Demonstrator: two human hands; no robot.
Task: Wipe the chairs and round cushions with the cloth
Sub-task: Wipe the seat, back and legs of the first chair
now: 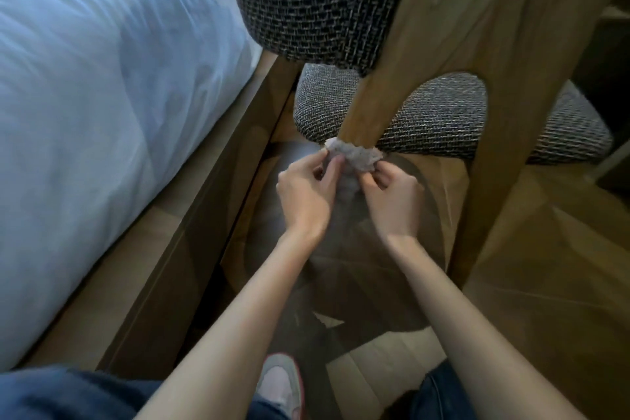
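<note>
– Two-handed work, seen from the head camera: pinching the cloth point(354, 155) at its ends, left hand point(303, 194) on one end, right hand point(392, 201) on the other, with fingers curled onto the fabric.
– Wrapping it where?
– Looping it round the near side of the wooden chair leg point(361, 112), touching the wood, right at the lower edge of the round cushion point(443, 112).
– Doing this well, how?
– Probably holding the cloth taut, pulling the ends by turns and sliding down toward the floor point(545, 249), so covering the leg all round. Steering clear of the woven cushion edge to avoid snagging.
– Leaving what undone?
– Judging from here, likely the other leg point(487, 181), the padded backrest point(317, 0) above and the cushion top.
– Surface and room?
– Probably crouching low over a wooden floor, with a shoe point(279, 382) at the bottom edge. Squeezing in between the chair and a bed point(102, 78) in pale blue bedding on the left, with its wooden frame point(204, 198) just beside the leg.
</note>
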